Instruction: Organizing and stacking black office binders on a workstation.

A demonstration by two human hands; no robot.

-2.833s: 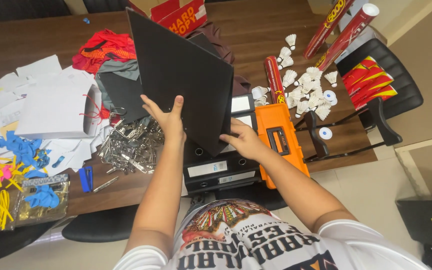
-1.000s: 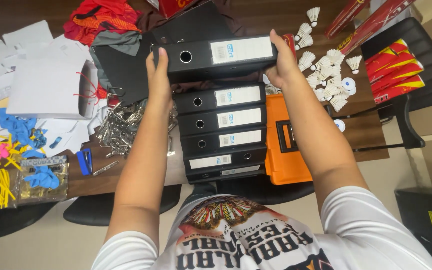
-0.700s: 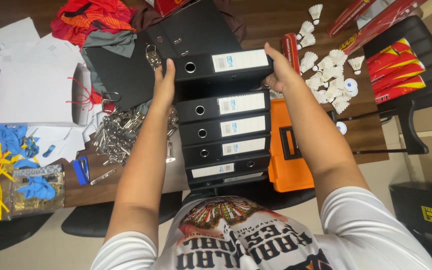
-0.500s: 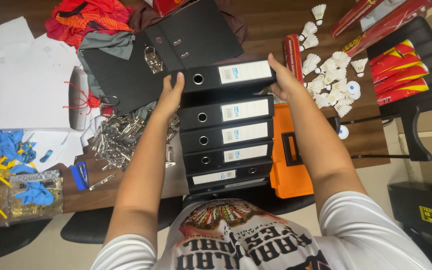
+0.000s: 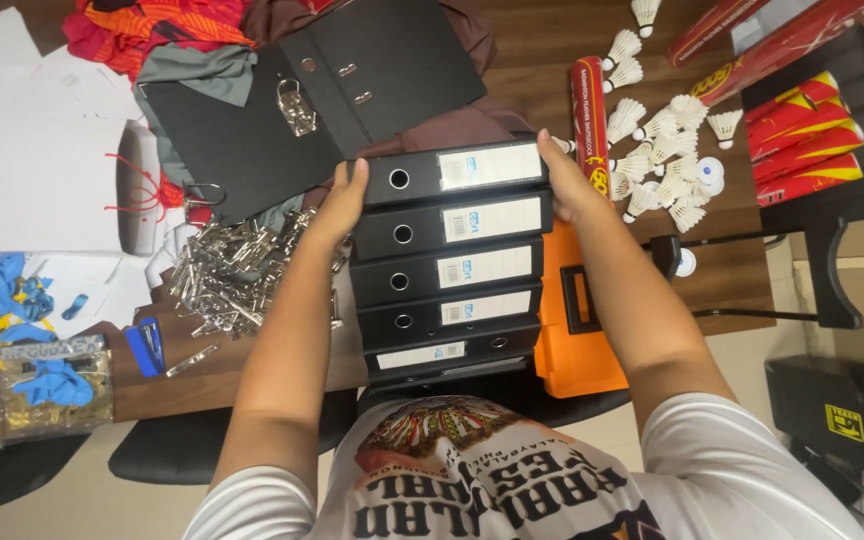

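Top binder (image 5: pixel 452 172) lowered onto stack (image 5: pixel 442 290) (between both grips)

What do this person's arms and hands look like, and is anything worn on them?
Both arms are bare from the short sleeves down. The sleeves belong to a white T-shirt with a colourful print and dark lettering on the chest. The left hand and right hand are bare: no gloves, and no rings, watch or bracelets that can be seen. Fingers show short nails.
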